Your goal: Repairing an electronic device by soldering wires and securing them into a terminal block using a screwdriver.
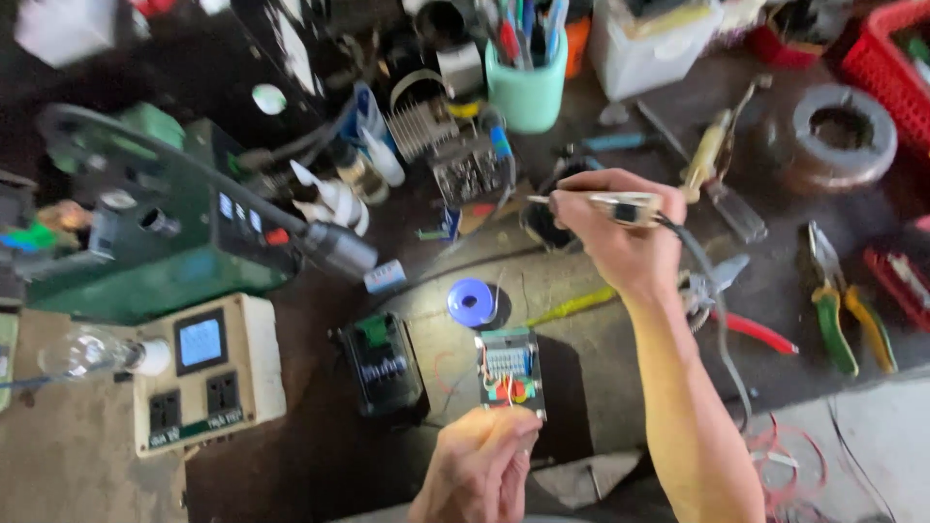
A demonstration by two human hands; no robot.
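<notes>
My right hand (620,237) grips a soldering iron (605,204) with a pale handle, its thin tip pointing left above the bench. Its grey cord (712,291) trails down past my forearm. My left hand (480,465) pinches the near edge of a small circuit board (511,366) that carries a blue finned part and coloured wires. A blue solder spool (471,302) lies just beyond the board, under a bright light spot.
A black box with a green top (383,363) sits left of the board. A cream socket box with a screen (208,373), a green machine (184,242), a mint tool cup (526,87), yellow-green pliers (843,305), red-handled cutters (741,320) and a metal ring (841,131) crowd the bench.
</notes>
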